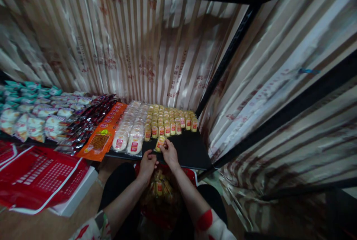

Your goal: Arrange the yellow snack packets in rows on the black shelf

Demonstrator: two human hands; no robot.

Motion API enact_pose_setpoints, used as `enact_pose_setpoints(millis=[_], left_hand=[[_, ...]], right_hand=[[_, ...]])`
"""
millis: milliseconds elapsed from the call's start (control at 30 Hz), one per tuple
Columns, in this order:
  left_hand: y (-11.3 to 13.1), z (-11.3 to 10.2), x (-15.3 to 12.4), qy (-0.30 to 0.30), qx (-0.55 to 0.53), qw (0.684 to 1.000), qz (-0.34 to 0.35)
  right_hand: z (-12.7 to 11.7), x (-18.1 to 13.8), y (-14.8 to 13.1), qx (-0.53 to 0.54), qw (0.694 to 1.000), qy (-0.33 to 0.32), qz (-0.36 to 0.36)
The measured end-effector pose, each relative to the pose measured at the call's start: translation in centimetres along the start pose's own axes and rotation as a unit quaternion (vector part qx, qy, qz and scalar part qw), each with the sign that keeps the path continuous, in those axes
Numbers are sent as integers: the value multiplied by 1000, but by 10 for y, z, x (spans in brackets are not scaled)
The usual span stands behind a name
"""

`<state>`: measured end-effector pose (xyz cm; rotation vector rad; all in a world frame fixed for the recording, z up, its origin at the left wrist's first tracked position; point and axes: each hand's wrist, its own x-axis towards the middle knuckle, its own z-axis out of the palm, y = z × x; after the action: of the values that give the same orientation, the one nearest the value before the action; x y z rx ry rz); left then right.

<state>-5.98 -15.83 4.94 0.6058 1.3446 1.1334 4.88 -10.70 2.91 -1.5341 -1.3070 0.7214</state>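
My right hand [169, 153] pinches a small yellow snack packet [160, 144] with a red label, just over the front of the black shelf [189, 150]. Close beside it, my left hand [149, 162] has its fingers curled together near the shelf's edge; whether anything is in them is hidden. Behind the held packet stand rows of matching yellow packets [167, 127]. Below my hands, between my knees, a red bag [147, 210] holds many more of these packets.
Left of the yellow rows lie clear packs of round white crackers [134, 144], an orange snack pouch [100, 141], dark shiny packets [80, 128] and white-and-teal packets [36, 126]. A red plastic bag [41, 176] covers a white box [75, 195]. Black shelf posts [228, 54] and striped sheeting [139, 46] enclose the shelf.
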Motion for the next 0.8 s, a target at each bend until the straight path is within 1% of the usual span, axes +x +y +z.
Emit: enact_pose_setpoints(millis=[67,133,367,567,633,800], left_hand=[[0,2,6,-4,12,1000,8],[1,4,12,-13,16,1000,16],[8,9,33,-46,-6,998,48],[5,7,49,-64,-28,996,57],[2,6,54,-61,-25,996,54],[-1,8,59,-41,-5,998,52]], right_hand=[[7,11,0,-58,998,7,-24],[15,18,-1,-78,996,4,-40],[34,30,1,-62,996,-4,-59],[39,27,10,-19,997,11,-78],[39,23,14,-13,996,12,-91],[35,18,20,-41,991,0,-131]])
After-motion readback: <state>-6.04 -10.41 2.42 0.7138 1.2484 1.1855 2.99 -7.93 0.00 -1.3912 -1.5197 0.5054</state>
